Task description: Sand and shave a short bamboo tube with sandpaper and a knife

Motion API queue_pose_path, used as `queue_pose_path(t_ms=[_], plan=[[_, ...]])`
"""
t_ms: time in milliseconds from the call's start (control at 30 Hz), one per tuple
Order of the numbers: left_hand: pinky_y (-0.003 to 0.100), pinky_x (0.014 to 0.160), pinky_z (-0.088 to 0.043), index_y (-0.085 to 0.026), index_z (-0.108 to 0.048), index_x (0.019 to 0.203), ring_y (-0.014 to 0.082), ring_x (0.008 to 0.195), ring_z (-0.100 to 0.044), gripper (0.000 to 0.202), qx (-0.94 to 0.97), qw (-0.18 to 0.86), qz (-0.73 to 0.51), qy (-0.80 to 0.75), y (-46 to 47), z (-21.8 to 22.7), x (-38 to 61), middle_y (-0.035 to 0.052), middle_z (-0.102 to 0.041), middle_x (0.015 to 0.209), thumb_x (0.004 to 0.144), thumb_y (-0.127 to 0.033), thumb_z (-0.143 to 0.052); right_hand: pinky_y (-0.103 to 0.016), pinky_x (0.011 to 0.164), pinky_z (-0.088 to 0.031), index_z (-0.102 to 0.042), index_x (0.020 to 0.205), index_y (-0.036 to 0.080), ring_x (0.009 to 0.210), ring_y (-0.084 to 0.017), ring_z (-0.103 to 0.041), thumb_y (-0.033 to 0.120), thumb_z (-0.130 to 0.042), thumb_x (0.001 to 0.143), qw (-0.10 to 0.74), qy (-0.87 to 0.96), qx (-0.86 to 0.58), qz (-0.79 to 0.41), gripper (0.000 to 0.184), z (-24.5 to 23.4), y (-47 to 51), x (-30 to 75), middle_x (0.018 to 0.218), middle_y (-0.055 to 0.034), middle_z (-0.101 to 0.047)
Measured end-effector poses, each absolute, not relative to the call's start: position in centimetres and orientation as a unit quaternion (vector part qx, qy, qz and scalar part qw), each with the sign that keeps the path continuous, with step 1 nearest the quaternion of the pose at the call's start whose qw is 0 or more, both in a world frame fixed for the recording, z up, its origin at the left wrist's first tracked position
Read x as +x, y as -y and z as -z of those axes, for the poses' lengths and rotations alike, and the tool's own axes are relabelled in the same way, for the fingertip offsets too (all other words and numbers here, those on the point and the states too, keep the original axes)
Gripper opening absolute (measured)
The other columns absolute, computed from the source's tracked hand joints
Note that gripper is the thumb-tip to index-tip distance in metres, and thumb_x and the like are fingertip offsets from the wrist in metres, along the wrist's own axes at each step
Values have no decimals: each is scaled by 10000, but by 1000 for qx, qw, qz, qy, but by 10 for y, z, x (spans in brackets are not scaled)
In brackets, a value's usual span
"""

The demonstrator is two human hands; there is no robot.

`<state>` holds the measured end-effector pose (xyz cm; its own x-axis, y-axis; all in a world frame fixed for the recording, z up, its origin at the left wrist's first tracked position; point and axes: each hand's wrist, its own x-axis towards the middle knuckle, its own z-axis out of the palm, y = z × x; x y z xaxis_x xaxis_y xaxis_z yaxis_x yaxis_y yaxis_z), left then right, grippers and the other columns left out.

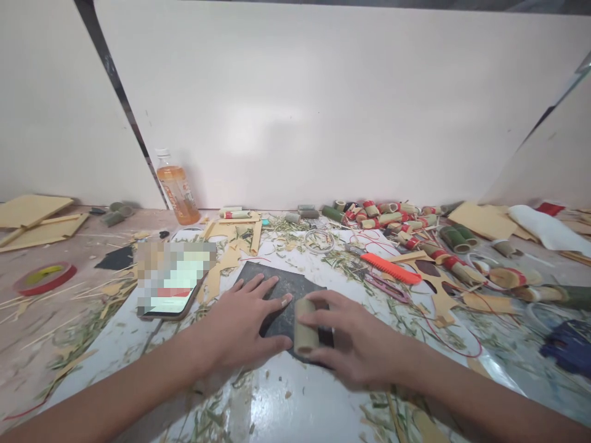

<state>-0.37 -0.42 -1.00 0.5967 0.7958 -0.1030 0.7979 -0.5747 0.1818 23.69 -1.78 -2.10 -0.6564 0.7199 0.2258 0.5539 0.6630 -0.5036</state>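
My left hand (249,317) lies flat with fingers spread on a dark sheet of sandpaper (281,280), pressing it against the table. A short hollow bamboo tube (305,329) rests on its side at the sheet's right part, one cut end toward me. My right hand (346,329) grips this tube from the right, fingers over its far end and thumb near its close end. The tube touches the sandpaper, and part of the sheet is hidden under both hands.
A phone (180,283) lies left of the sandpaper, with a drink bottle (178,191) behind it. An orange-handled cutter (390,267) and scissors (388,288) lie to the right. Many bamboo pieces (392,218) line the back right. Red tape (45,279) sits far left. Green shavings litter the table.
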Motion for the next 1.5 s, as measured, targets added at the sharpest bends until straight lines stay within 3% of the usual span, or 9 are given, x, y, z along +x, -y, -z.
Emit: queue_pose_path(t_ms=[233,333,533,733,900,1033,1167,1300,1500], plan=[[577,1068,-303,-321,-430,1410,395,1390,-265,702,888,106,1,-447,4,11,-4,95,-280,1534,808,-680,-477,-426,967,-458,-652,1115,252,1171,-271,-515,364,-653,822,194,893,-358,-194,314,24,12,240,1270,-121,-525],[591,1060,-301,-338,-431,1406,409,1382,-276,719,886,106,5,-452,3,11,-4,91,-306,1527,793,-711,-467,-499,966,-438,-625,1196,246,1184,-309,-508,361,-622,851,218,870,-422,-135,364,27,2,245,1293,-150,-517],[593,1074,-260,-358,-428,1403,389,1375,-303,664,894,105,16,-435,0,5,-6,92,-321,1523,828,-690,-430,-419,917,-478,-592,1212,258,1074,-242,-566,332,-611,872,222,866,-419,-161,349,25,-7,249,1251,-120,-501],[540,1035,-350,-347,-477,1374,380,1350,-342,669,895,109,9,-433,-2,3,-7,80,-363,1504,804,-697,-464,-438,927,-467,-600,1142,239,1095,-259,-548,306,-669,820,255,859,-409,-172,336,27,-2,244,1226,-119,-513],[542,1064,-317,-336,-455,1392,379,1370,-311,669,893,100,4,-439,-1,8,-7,77,-345,1514,812,-669,-481,-398,942,-466,-615,1158,274,1115,-250,-528,267,-659,803,176,892,-340,-242,358,15,21,236,1256,-98,-475],[546,1061,-321,-337,-449,1396,379,1371,-309,667,893,100,7,-438,-1,9,-7,80,-340,1517,820,-674,-461,-511,984,-404,-619,1158,244,1160,-299,-469,277,-597,852,206,878,-401,-162,309,11,22,236,1235,-136,-473],[562,1049,-329,-335,-446,1398,382,1376,-298,667,895,96,16,-436,-1,8,-7,100,-349,1510,826,-677,-445,-486,1000,-398,-589,1226,271,1217,-299,-422,332,-618,834,162,906,-343,-186,398,16,13,239,1277,-124,-462],[578,1038,-328,-337,-418,1415,392,1371,-301,678,894,95,23,-437,-1,8,-7,110,-343,1511,836,-690,-409,-549,1002,-359,-593,1237,269,1225,-326,-423,342,-584,868,166,897,-391,-123,376,21,0,245,1307,-140,-469],[573,1047,-320,-313,-411,1423,382,1366,-317,716,894,85,19,-439,0,8,-6,124,-366,1497,825,-708,-411,-492,1002,-395,-585,1151,228,1219,-289,-470,368,-638,843,214,874,-411,-146,342,25,-3,248,1294,-132,-528]])
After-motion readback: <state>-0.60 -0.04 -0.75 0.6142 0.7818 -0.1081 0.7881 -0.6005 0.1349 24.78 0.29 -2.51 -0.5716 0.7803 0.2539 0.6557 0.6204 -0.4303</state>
